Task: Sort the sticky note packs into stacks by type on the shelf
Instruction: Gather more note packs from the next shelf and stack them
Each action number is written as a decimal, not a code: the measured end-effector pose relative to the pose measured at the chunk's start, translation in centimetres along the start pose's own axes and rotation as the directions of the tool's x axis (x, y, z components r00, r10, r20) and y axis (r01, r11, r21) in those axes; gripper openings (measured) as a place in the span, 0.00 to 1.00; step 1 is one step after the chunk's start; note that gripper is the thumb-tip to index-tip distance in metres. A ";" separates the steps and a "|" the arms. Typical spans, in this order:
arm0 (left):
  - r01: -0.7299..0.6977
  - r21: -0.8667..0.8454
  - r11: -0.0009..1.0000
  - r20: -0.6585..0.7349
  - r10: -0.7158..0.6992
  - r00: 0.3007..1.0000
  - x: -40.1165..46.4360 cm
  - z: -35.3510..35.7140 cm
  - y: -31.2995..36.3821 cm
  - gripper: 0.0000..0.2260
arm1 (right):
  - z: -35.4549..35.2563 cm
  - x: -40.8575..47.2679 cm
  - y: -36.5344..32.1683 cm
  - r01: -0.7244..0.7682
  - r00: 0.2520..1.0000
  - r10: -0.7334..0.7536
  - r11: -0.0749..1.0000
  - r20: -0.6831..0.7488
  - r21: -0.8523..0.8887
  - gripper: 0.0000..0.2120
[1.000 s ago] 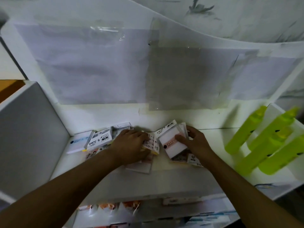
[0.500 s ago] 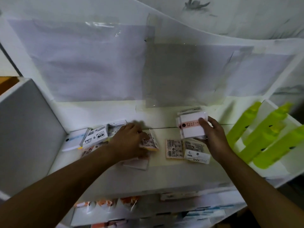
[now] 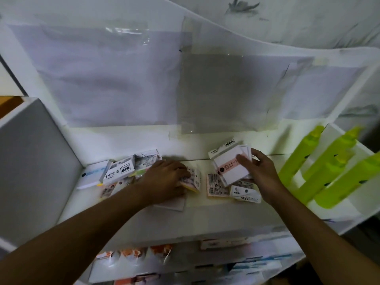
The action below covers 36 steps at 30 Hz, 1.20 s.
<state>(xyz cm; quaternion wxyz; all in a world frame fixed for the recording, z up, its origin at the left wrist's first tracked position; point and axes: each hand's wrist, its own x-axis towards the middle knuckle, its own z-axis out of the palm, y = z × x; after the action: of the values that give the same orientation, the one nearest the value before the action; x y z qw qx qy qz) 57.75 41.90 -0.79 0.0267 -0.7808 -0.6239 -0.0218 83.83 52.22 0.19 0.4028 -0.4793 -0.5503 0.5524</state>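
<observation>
On the lower shelf (image 3: 185, 262), nearest to the camera, some orange and white packets stand in a row, but they are too blurred to name.

Above it, on the white shelf (image 3: 205, 219), the sorting is in progress. The left hand (image 3: 164, 182) lies palm down on a pack with a yellow edge (image 3: 192, 182); its fingers are curled over the pack's left side, probably to keep it in place or to draw it toward the left group. A flat white pack (image 3: 172, 204) lies partly under this hand.

The right hand (image 3: 261, 173) holds a white pack with a pink band (image 3: 230, 169) lifted above the shelf, the thumb pressed on its face and the other fingers behind it. Thin white packs seem to lie behind it in the same grip (how many, I cannot tell). I judge that it collects one type before it lays the stack down. Below this pack lie a pink barcode pack (image 3: 214, 185) and a pack marked STICK (image 3: 245, 194), touching each other.

Farther left, a loose group of packs (image 3: 121, 171) leans toward the grey side wall (image 3: 37, 153), not yet in tidy stacks.

At the right, a white rack (image 3: 353, 204) holds green bottles (image 3: 329, 161), which lean back in a row.

Behind all, clear plastic sheets (image 3: 209, 93) cover the back wall.
</observation>
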 end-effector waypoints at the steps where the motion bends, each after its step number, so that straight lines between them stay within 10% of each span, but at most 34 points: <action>1: 0.025 0.018 1.000 -0.031 -0.024 0.999 -0.2 0.1 -0.2 0.24 | 0.2 -0.1 -0.1 0.002 1.000 -0.002 1.000 0.005 -0.002 0.18; 9: 0.088 -0.269 0.959 -0.159 -0.134 0.978 -1.2 -1.6 1.4 0.22 | 2.8 -0.9 -0.9 0.014 0.997 -0.020 0.997 0.068 0.082 0.18; 12: 0.215 -0.751 0.624 0.014 -0.311 0.950 -0.9 -4.5 3.2 0.16 | 5.3 -1.5 -2.9 0.072 0.989 -0.091 0.985 0.114 0.159 0.18; 17: 0.184 -0.912 0.366 -0.015 -0.478 0.878 -2.0 -8.0 2.6 0.15 | 10.0 -2.8 -7.1 0.155 0.954 -0.214 0.951 0.210 0.267 0.16; 36: -0.060 -0.821 0.568 -0.501 -0.666 0.554 -31.3 -27.1 -10.8 0.13 | 37.4 -22.2 -24.9 0.540 0.613 -0.685 0.727 0.394 0.425 0.26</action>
<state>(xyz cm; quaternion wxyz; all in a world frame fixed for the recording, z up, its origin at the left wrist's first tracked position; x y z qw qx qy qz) 40.24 11.95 24.24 -0.0446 -0.4841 -0.6149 -0.6210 50.14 24.09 24.43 0.4615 -0.0313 -0.6907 0.5559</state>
